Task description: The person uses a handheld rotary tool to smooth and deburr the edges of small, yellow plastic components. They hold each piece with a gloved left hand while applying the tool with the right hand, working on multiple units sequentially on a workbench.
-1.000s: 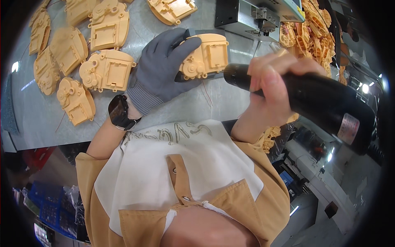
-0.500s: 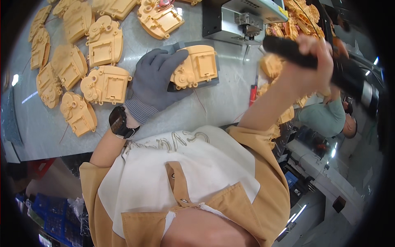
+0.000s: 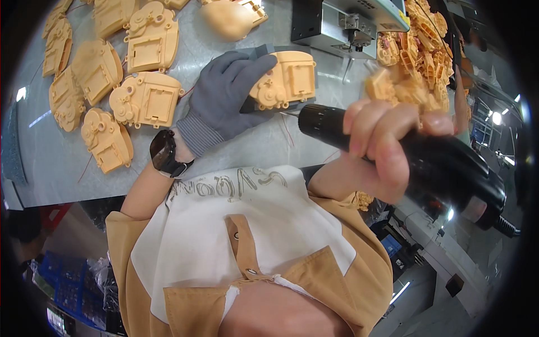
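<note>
My left hand, in a grey knit glove, is closed on an orange-yellow plastic housing. The housing has a rectangular recess and round bosses, and it sits on a dark block on the metal table. My bare right hand wraps round a black electric screwdriver held roughly level. Its nose points left, and a thin bit reaches toward the housing's lower edge. Whether the bit touches the housing, I cannot tell.
Several similar housings lie on the table at left. A metal machine stands at the far side. Orange parts are heaped at right, some blurred. A cord trails from the screwdriver.
My right hand has swung down and left, bringing the screwdriver's nose close to the housing. My left hand keeps its hold. An orange shape at the top edge is now blurred.
</note>
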Tool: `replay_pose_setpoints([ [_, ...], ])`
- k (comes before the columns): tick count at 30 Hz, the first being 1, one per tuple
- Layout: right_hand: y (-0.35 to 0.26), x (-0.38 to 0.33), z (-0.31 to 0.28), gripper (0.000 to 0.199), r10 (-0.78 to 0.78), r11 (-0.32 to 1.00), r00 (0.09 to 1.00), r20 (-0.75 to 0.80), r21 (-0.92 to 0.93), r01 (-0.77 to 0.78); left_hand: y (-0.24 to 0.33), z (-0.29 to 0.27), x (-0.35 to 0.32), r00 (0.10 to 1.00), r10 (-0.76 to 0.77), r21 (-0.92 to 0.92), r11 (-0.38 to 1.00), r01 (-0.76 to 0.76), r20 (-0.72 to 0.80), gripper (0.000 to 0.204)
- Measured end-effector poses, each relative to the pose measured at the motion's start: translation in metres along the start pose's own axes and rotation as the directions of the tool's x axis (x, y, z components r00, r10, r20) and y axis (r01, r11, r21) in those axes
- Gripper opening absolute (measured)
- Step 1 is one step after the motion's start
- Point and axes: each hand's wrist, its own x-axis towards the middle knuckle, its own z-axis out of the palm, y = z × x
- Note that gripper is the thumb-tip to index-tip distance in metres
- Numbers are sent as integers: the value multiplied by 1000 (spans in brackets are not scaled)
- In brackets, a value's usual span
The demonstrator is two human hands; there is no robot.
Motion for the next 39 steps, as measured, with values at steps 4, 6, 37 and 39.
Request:
replay_pose_setpoints([
  [4, 7, -4, 7, 46, 62, 996, 995, -82, 76, -56, 3, -3, -3, 997, -47, -4, 999, 47, 64, 78],
  [6, 13, -3, 9, 44, 73, 997, 993, -92, 14, -72, 3, -5, -6, 997, -54, 15, 998, 53, 51, 77],
  [37, 5, 0, -6, 47, 67, 974, 994, -88, 223, -46, 11, -8, -11, 927, 277, 180, 955, -236, -254, 30],
  [39, 4, -1, -5, 47, 65, 972, 994, -86, 230, -43, 11, -8, -10, 921, 287, 183, 952, -244, -264, 31],
])
